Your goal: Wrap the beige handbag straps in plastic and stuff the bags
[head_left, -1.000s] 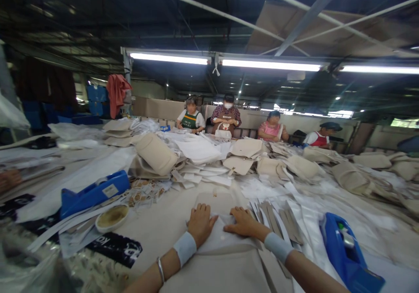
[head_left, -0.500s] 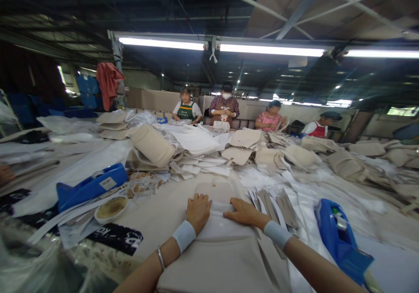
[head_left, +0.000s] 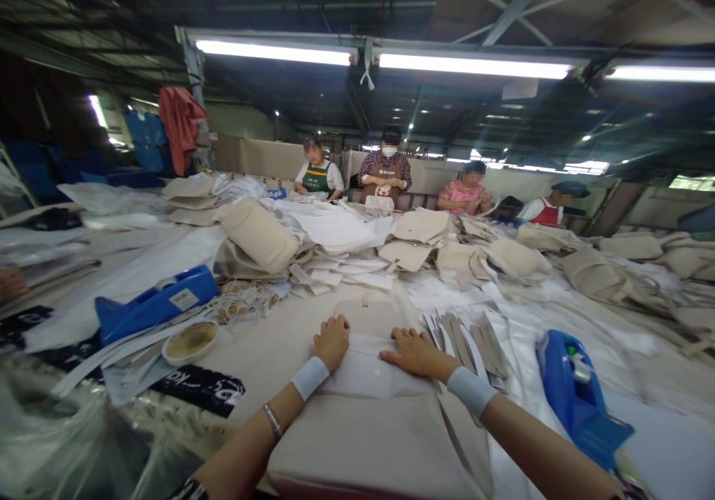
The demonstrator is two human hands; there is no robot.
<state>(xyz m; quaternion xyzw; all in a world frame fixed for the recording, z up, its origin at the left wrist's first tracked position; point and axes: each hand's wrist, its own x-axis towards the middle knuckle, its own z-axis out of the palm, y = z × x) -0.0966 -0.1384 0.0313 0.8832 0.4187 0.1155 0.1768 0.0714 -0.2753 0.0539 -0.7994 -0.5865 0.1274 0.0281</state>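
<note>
A beige bag [head_left: 369, 440] lies in front of me, with a translucent white sheet [head_left: 369, 369] over its upper part. On the sheet's left edge rests my left hand [head_left: 333, 341], its fingers bent; whether it grips the edge is hidden. My right hand [head_left: 414, 351] lies on the sheet's right side with thumb and fingers spread. Beyond both hands is a beige flap [head_left: 366, 320] with a small gold clasp. Beige and white strips [head_left: 463, 343] lie just right of my right hand.
Blue tape dispensers [head_left: 153, 302] stand left and right [head_left: 575, 388]. A round dish [head_left: 191, 342] sits by tangled tags [head_left: 243, 302]. Beige bag pieces [head_left: 260, 235] and white sheets pile up beyond. Several people work across the table; another person's hand [head_left: 11, 284] shows far left.
My left hand has shifted slightly left on the sheet, and my right hand's fingers are spread a little more. The view has tilted down slightly.
</note>
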